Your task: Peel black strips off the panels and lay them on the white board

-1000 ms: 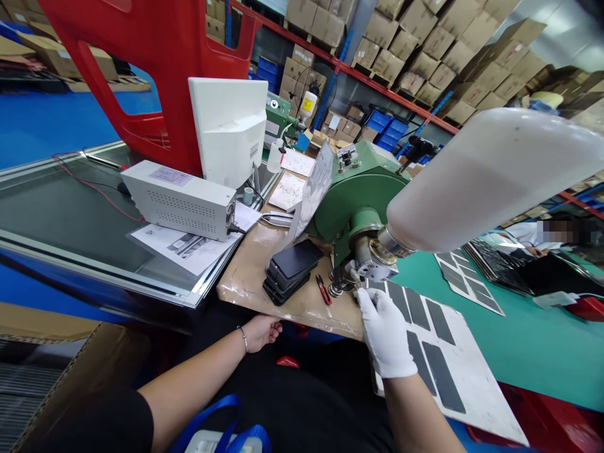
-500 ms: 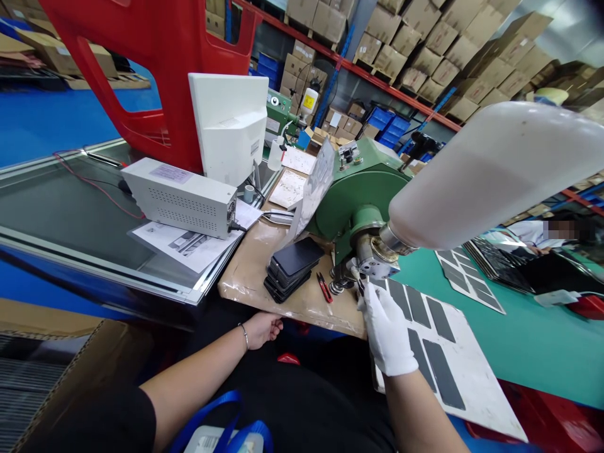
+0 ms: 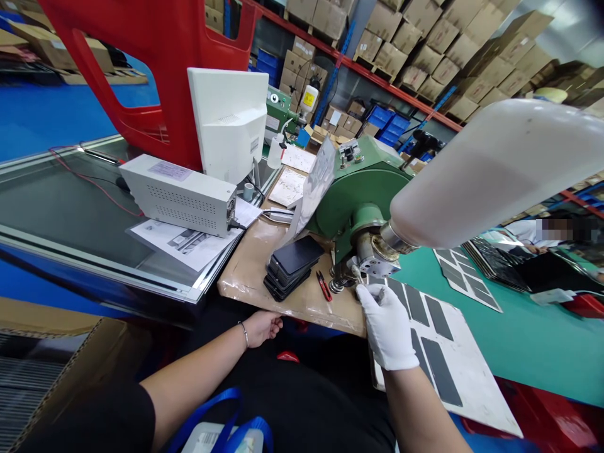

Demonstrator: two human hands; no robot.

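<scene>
Landmark: green machine [image 3: 361,192]. Right hand [image 3: 389,327], white glove, is at its nozzle end, thumb and fingertips nearly together; can't tell if they grip anything, view's too small there. Left hand [image 3: 264,328], bare, is at the table's front edge, left of the machine, fingers loosely curled, nothing visible in it. Stack of black phone-like slabs [image 3: 295,261] sits left of the machine, red snips [image 3: 323,286] between. White board [image 3: 472,371] with dark strips lies to its right, big white bottle [image 3: 491,173] attached at its head.
</scene>
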